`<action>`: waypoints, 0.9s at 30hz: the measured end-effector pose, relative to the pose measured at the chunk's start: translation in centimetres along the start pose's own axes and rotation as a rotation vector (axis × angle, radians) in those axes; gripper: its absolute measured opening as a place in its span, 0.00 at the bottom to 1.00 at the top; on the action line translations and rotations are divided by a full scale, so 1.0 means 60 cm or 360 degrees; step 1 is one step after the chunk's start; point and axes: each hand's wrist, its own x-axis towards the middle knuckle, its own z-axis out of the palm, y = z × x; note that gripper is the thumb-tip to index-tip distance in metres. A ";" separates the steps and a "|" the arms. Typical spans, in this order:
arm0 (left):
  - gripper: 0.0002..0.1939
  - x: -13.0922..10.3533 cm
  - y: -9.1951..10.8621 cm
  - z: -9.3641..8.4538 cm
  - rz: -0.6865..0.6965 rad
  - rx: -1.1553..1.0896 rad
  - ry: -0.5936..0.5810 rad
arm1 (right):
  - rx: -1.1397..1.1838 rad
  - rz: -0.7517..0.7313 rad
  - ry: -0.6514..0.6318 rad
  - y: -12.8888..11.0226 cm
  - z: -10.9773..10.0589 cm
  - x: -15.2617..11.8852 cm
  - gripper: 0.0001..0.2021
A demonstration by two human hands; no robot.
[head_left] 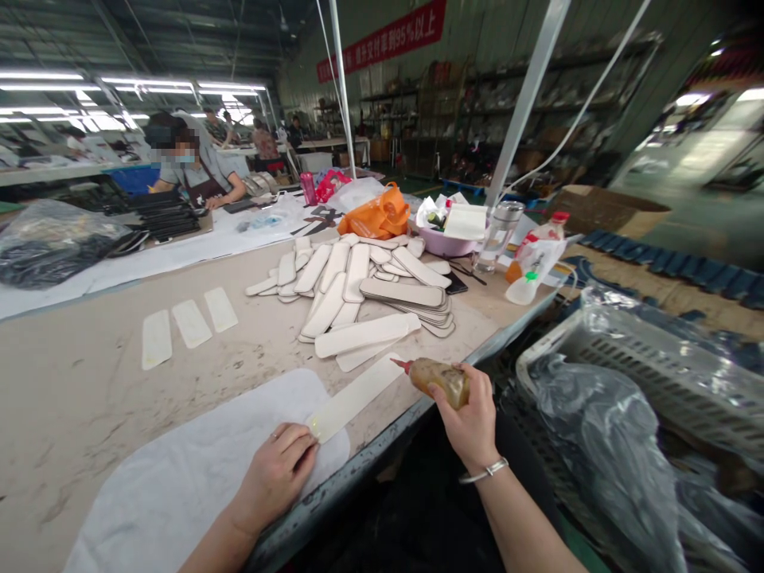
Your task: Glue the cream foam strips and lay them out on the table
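My right hand (471,418) is wrapped round a squeeze bottle (440,380) with a red nozzle and yellowish-brown contents. The bottle lies tilted, its tip over the far end of a long off-white strip (356,396). At the strip's near end, my left hand (278,471) has its fingers curled and pressed together on the edge. A yellowish wet smear shows beside those fingertips. Under the near end of the strip lies a white cloth (227,454). Just beyond, a heap of similar strips (334,278) covers the table, with a neat stack (409,294) at its right.
Three short pale pieces (191,323) lie apart on the table (77,382) at left. Behind the heap are an orange bag (377,215), a purple basin (450,243) and a clear cup (501,231). A plastic crate (668,362) stands at right. Across the table, a person (194,163) works.
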 end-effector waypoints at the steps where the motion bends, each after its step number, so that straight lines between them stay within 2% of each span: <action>1: 0.07 0.000 0.000 0.000 0.0000 -0.0007 -0.0003 | -0.0015 0.0008 -0.0001 0.001 0.004 0.002 0.18; 8: 0.07 0.001 -0.002 0.000 -0.0002 -0.0008 0.0008 | -0.0049 0.0097 -0.0071 0.006 0.028 0.007 0.20; 20: 0.06 0.005 0.003 -0.003 0.0007 0.0060 0.0021 | -0.0159 0.0075 -0.0030 0.007 -0.023 -0.010 0.20; 27: 0.06 0.007 0.005 -0.006 0.0038 0.0103 0.0041 | -0.0128 0.0026 0.0024 0.006 -0.036 -0.010 0.18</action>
